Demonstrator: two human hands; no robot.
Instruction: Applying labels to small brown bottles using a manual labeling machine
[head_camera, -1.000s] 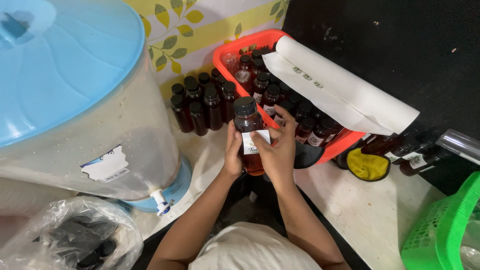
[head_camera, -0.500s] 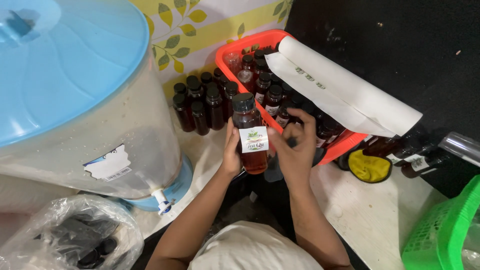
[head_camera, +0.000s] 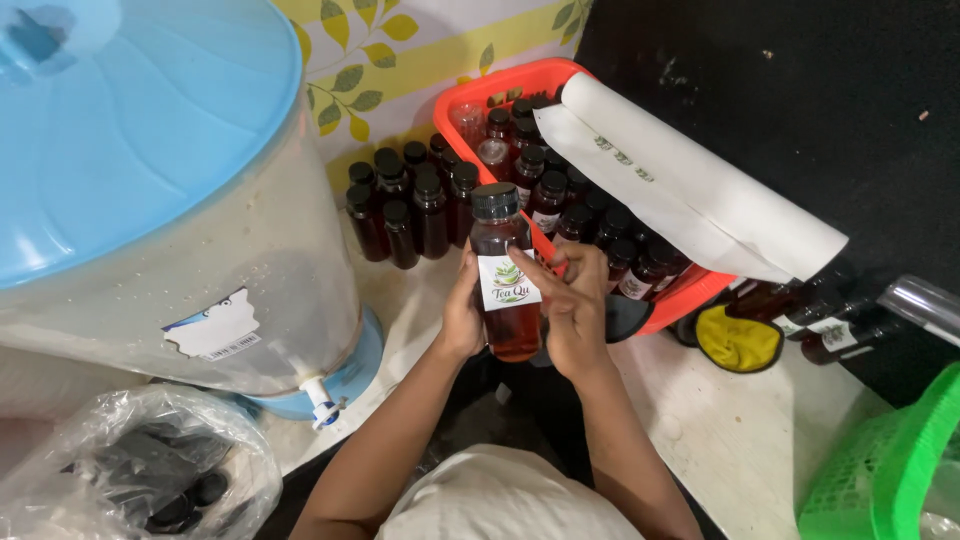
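Holding an upright dark-capped bottle (head_camera: 505, 275) of amber liquid above the floor, left hand (head_camera: 463, 315) wrapped behind it, right hand (head_camera: 573, 305) fingers pressed on its white label (head_camera: 507, 283), red basket (head_camera: 690, 295) of bottles just beyond

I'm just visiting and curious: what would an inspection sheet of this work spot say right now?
Surface: pale speckled floor, bare patch at right.
Job's things: dark amber plastic bottle with black cap and white label, held upright; left hand grips its side, right hand presses the label.
Clutter: red plastic basket of capped bottles; white paper roll lying across it; row of dark bottles beside it; yellow cloth; green basket; clear bag of black caps.
Grippers: both hands on the bottle.
Cables: nothing seen.
Surroundings: large translucent dispenser with blue lid; leaf-patterned wall.
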